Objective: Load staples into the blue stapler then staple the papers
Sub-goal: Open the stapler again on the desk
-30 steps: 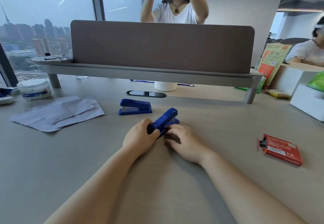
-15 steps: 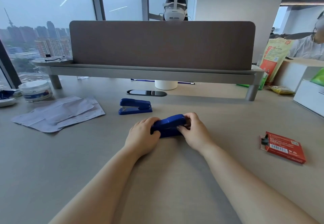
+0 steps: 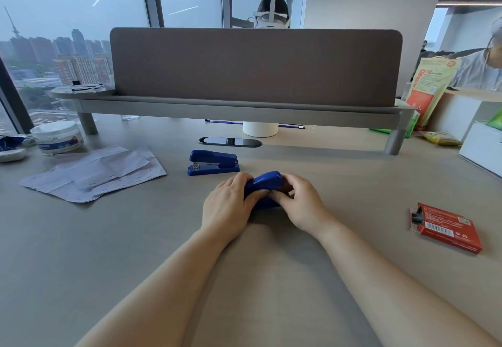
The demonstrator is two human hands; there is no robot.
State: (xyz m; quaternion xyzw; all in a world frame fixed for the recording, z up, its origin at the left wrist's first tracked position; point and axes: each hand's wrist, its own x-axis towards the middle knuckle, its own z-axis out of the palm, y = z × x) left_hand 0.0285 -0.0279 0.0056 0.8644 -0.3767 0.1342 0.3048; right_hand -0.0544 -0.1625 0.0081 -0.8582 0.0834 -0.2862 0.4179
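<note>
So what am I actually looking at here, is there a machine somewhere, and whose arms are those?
No machine here: these are a person's own two bare arms, filmed by a wide-angle camera worn on their head, looking forward and down at a desk. The left hand and right hand both grip a blue stapler between them, resting low on the desk. A second blue stapler sits closed just beyond. To the left lie loose papers and a white tub. To the right is a red box, probably staples, with one end open. A grey divider screen stands across the desk, and other people sit behind it and off to the right.
</note>
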